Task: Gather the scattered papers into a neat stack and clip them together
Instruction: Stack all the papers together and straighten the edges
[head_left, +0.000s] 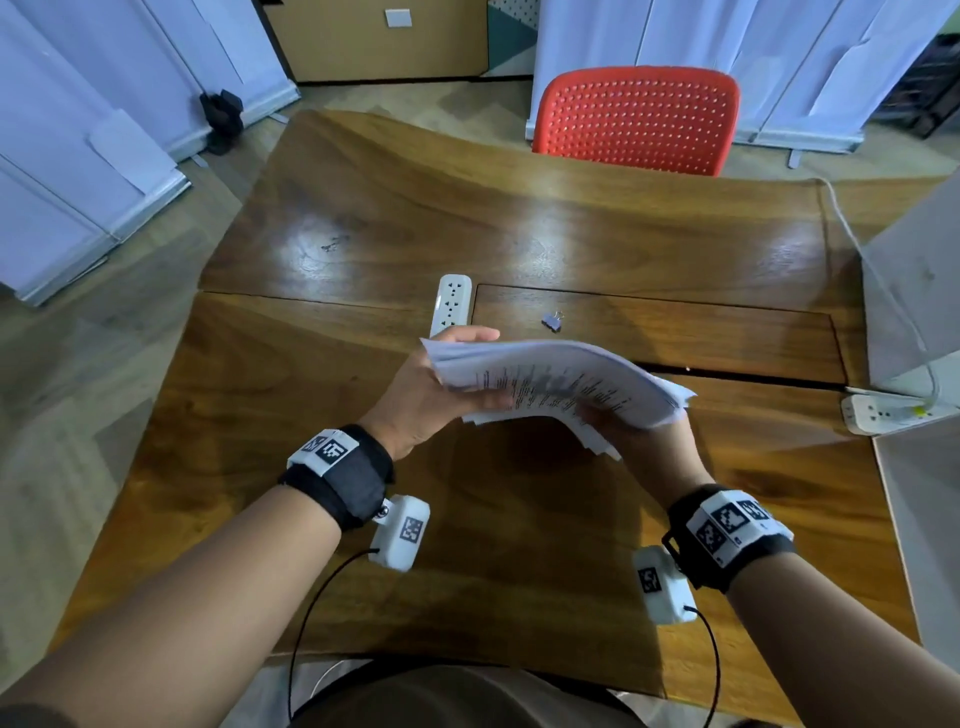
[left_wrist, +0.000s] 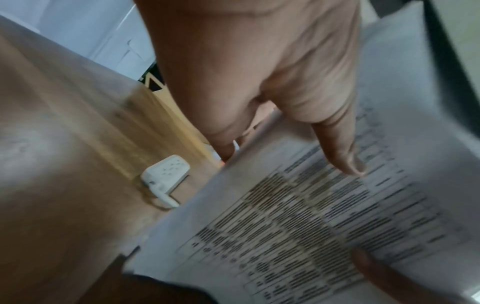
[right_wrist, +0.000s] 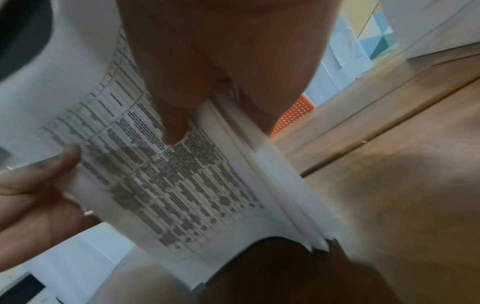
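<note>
Both of your hands have the papers (head_left: 558, 382) off the counter (head_left: 363, 218) right now: your left hand (head_left: 436, 400) takes the left end with its thumb lying on the printed top sheet and the other fingers behind, and your right hand (head_left: 644, 441) pinches the right end the same way, thumb on the print, so each grip is closed around the stack. Expect the bundle to be light but floppy; it already bows upward in the middle between your hands, and the sheets at the near and right edges stick out unevenly. Loose sheets like these will likely slide over one another, so hold them by the short ends with a firm pinch and, I would judge, stand the stack on one long edge on the counter to knock it square before clipping. Thin edges crease easily, so avoid squeezing a corner. Your binder clip (head_left: 553, 321) lies on the counter just beyond the papers, near the white power strip (head_left: 453, 304), untouched; one hand will need to let go to fetch it.
</note>
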